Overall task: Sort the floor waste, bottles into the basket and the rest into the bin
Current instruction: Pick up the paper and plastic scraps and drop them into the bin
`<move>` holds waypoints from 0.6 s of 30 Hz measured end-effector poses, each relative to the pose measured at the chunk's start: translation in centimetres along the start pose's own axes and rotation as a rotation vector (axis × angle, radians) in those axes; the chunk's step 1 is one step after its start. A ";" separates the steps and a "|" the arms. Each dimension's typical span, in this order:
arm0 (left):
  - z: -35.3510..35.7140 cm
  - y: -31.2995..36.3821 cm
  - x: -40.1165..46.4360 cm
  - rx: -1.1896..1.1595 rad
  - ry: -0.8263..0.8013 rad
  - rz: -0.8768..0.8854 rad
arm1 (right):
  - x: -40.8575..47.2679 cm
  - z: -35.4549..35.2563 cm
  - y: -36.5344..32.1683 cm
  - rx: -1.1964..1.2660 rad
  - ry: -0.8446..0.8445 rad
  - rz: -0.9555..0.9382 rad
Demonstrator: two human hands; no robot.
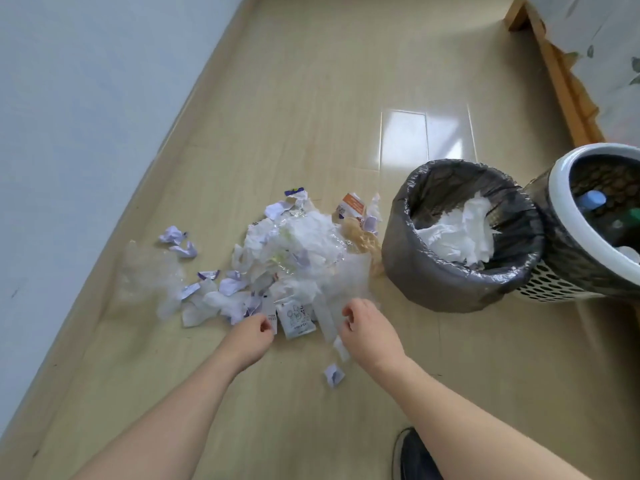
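A heap of floor waste (294, 251) lies mid-floor: crumpled white paper, purple-edged scraps, clear plastic film, an orange packet (353, 204) and a beige foam net (362, 239). My left hand (252, 336) rests at the heap's near edge with its fingers curled against a small white tag; whether it grips the tag is hidden. My right hand (367, 329) hovers beside a white paper strip (327, 318), fingers bent and apart, holding nothing. To the right stands the bin (408, 265) with a black liner and white paper inside. Beyond it, the white-rimmed perforated basket (561, 209) holds bottles.
A printed white sachet (296, 318) lies between my hands and a loose purple scrap (334, 375) nearer to me. A crumpled clear bag (149, 271) sits left, close to the wall. A wooden bed frame (561, 77) runs along the right. My shoe (412, 455) shows at the bottom.
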State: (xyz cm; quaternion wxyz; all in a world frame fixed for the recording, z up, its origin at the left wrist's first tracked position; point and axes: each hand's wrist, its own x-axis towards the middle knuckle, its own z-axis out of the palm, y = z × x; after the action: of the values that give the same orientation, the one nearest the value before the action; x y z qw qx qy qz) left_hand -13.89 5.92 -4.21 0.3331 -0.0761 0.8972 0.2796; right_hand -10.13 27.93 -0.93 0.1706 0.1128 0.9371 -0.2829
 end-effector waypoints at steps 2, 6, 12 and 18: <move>1.1 -2.3 0.1 0.048 -0.032 0.007 | 0.4 3.7 0.5 -0.004 -0.173 0.215; 2.3 -2.5 1.5 0.113 -0.026 0.114 | 0.2 8.9 1.4 0.041 -0.217 0.419; 4.4 -0.8 2.2 0.121 -0.059 0.200 | 0.1 11.8 3.5 -0.037 -0.249 0.270; 4.9 0.6 2.4 0.274 -0.051 0.308 | -0.6 8.9 6.6 0.138 -0.272 0.225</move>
State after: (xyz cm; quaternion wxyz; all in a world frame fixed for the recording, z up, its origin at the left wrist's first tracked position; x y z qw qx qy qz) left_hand -13.24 9.24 -8.48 0.3164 0.1149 0.9192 0.2045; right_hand -5.27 28.20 -10.94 0.3181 0.1891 0.8652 -0.3383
